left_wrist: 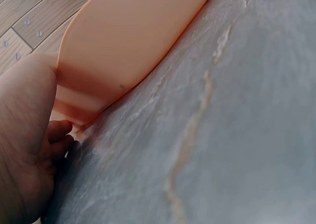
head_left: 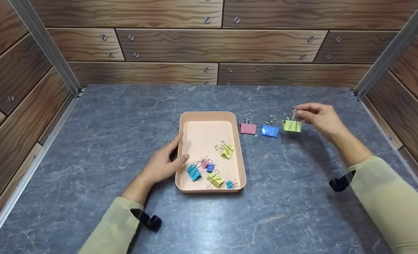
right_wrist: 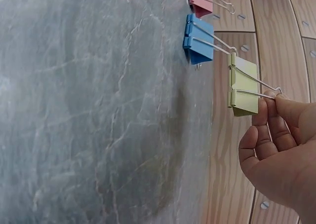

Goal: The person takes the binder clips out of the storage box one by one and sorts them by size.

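Note:
My right hand (head_left: 323, 118) pinches a wire handle of a yellow-green binder clip (head_left: 292, 126) between thumb and fingers. In the right wrist view the same clip (right_wrist: 244, 86) stands out from the fingertips. To its left on the table are a blue binder clip (head_left: 269, 131) and a pink binder clip (head_left: 248, 128), roughly in a row. My left hand (head_left: 161, 164) holds the left wall of a peach tray (head_left: 242, 165), thumb over the rim. Inside lie a yellow-green clip (head_left: 226, 151), a teal clip (head_left: 194, 172) and several others in the near half.
The dark grey marbled table (head_left: 106, 141) extends around the tray. Wood-patterned panels (head_left: 216, 44) close off the back and both sides, with metal posts (head_left: 388, 49) at the rear corners.

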A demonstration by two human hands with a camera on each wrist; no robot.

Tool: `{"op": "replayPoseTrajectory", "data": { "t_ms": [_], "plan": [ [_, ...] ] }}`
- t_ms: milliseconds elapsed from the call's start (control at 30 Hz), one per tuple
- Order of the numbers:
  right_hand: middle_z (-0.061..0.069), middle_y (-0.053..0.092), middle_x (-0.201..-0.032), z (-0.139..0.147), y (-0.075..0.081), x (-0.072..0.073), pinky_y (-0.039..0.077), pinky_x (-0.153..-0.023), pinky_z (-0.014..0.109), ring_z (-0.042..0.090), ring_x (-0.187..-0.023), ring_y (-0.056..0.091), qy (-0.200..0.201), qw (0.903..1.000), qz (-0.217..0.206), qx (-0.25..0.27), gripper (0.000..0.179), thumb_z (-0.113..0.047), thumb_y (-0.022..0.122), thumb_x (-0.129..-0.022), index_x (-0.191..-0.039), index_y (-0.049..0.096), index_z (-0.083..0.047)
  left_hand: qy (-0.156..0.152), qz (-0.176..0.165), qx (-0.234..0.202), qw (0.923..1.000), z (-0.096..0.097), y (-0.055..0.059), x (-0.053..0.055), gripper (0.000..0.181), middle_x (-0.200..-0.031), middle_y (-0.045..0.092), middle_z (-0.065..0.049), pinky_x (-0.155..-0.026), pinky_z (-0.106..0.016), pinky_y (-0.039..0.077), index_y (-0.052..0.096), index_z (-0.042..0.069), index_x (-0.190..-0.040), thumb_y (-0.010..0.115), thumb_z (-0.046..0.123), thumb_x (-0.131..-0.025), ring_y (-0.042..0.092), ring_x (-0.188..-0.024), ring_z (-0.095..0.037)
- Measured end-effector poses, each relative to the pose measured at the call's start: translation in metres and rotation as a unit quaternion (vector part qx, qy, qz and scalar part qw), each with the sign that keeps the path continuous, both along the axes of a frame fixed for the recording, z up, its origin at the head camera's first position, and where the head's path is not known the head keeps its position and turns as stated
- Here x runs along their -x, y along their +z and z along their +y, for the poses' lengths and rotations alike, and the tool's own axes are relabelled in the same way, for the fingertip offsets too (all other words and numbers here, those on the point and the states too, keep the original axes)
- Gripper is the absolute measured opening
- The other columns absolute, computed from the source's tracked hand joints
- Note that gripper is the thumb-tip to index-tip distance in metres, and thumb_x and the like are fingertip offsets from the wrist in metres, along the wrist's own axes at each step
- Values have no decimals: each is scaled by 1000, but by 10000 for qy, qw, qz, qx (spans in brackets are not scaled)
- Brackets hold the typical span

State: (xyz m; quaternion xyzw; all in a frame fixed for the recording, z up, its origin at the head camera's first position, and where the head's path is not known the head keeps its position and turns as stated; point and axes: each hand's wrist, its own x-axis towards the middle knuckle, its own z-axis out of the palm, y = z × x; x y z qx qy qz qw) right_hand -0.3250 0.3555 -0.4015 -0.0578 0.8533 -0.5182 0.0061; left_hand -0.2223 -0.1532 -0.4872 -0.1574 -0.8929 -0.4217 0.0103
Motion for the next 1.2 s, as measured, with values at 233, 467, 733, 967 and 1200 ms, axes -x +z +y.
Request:
{"op": "replayPoseTrajectory", "data": {
  "t_ms": [233,467,733,967,1200],
  "plan": [
    [-15,76,-98,5,-6,1,58,-86,19,1,-92,71,44,9997,-141,211,37,-7,60,-108,-138,60,15,-1,10,24,10000,-1,0,0,81,-163,42,-24,-122,-59,34,29,25,-170,66,47,-101,44,-147,-44],
    [-15,76,-96,9,-14,2,58,-83,20,1,-90,71,88,9996,-76,244,33,-8,61,-108,-135,65,11,22,-31,-1,10000,1,2,-1,81,-163,43,-24,-121,-57,35,29,26,-170,66,48,-101,44,-147,-43],
    [-16,76,-95,12,-19,2,58,-79,20,1,-90,71,107,9997,-60,227,37,-7,61,-108,-137,60,16,40,-45,-39,10000,1,0,0,81,-163,44,-23,-122,-58,34,29,26,-170,65,48,-101,44,-148,-42],
    [-18,76,-95,12,-22,2,57,-79,21,-1,-89,71,32,9999,-118,39,38,-10,61,-109,-138,60,14,3,-39,-68,10000,1,-1,1,81,-163,43,-23,-122,-58,33,29,25,-170,65,48,-101,43,-148,-43],
    [-15,77,-94,12,-25,2,58,-78,19,0,-88,72,46,9989,-221,419,34,-6,62,-108,-134,63,14,-22,-25,-38,10000,0,-1,1,81,-163,43,-24,-122,-59,33,29,24,-170,65,48,-102,44,-148,-43]
  ]
}}
